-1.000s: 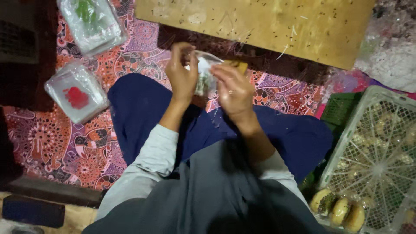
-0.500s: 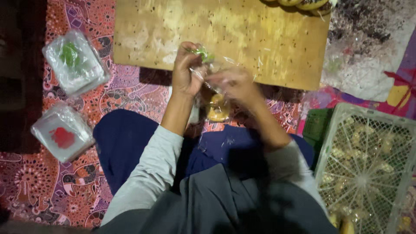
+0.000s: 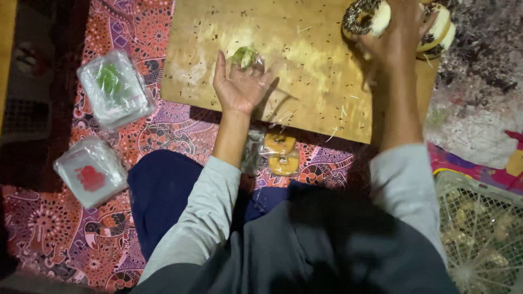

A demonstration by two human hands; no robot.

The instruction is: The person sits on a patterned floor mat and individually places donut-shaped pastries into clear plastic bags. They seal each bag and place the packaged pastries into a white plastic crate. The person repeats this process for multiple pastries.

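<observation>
My left hand lies palm up over the wooden board, fingers pinching a clear plastic bag with a green print. My right hand reaches to the board's far right corner and grips a chocolate-sprinkled doughnut, which is tilted on its edge. A second doughnut leans just right of that hand. A clear bag holding two glazed doughnuts lies on the patterned mat between the board and my lap.
Two stacks of clear bags sit on the mat at left, one with a green print, one with a red print. A white plastic crate holding doughnuts stands at lower right. Crumpled plastic sheeting lies right of the board.
Both hands were together at the bag above my lap. Now they have parted: the left keeps a bag over the board, the right has gone up to the doughnuts. The view has shifted forward.
</observation>
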